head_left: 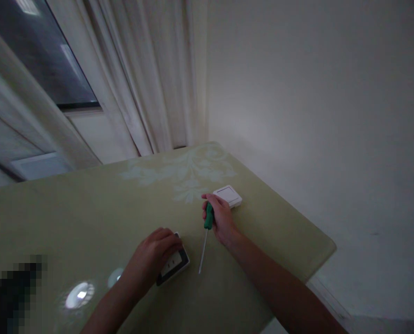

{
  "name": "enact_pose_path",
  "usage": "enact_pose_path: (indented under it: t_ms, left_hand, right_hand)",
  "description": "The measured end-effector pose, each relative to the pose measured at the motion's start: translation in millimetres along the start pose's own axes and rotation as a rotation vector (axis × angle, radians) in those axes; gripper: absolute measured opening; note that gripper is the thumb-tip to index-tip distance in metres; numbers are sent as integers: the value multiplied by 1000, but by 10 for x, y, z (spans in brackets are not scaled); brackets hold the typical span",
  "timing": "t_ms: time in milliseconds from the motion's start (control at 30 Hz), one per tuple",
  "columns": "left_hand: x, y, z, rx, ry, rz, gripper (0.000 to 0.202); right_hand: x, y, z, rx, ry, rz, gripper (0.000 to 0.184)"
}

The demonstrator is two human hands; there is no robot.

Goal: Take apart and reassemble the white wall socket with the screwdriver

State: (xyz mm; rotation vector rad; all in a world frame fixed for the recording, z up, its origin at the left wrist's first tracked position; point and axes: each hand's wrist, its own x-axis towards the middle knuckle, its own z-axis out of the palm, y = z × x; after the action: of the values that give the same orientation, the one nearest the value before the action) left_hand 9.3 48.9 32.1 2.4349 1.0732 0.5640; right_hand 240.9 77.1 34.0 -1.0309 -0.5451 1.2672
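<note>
Under my left hand [158, 248] lies a wall socket [174, 267] with a dark frame and a white slotted face. My fingers curl over its far part and hide some of it. A screwdriver [209, 217] with a green handle is held in my right hand [221, 218]. Its thin metal shaft points back toward me, and the tip ends to the right of the socket, apart from it. Just beyond my right hand is a white wall switch plate [229, 195], partly hidden by the hand.
Everything rests on a greenish table [262, 222] with a pale floral pattern. A white wall [314, 116] runs along its right side, and curtains [151, 79] hang behind. Light reflections show at the lower left, beside a pixelated dark patch.
</note>
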Motion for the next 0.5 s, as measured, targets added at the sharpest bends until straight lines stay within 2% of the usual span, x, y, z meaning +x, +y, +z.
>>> enact_pose_path:
  t_ms: [267, 500]
  left_hand:
    - [-28, 26, 21, 55, 22, 36, 24]
    - [-13, 43, 37, 42, -25, -63, 21]
  right_hand:
    - [-10, 1, 6, 2, -9, -1, 43]
    - [-1, 8, -3, -4, -3, -3, 44]
